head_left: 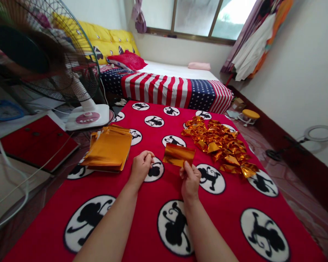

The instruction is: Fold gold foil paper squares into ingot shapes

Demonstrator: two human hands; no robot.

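My right hand (pixel 190 179) pinches the lower right corner of a shiny gold foil paper sheet (pixel 177 154), which looks folded into a rectangle. Just left of it, my left hand (pixel 142 165) is closed above the red cloth, thumb against curled fingers; I cannot make out anything in it. A stack of flat gold foil paper (pixel 108 147) lies on the left, a little beyond my left hand. Off to the right of my right hand spreads a heap of folded gold foil pieces (pixel 218 140), several of them overlapping.
A red cloth (pixel 136 233) with monkey prints covers the table. On the left stand a white-based fan (pixel 89 115) with blurred blades and a red board (pixel 35 140). Behind is a bed with a flag-patterned cover (pixel 164 87). A ring light (pixel 320 133) and yellow stool (pixel 250 114) are on the right.
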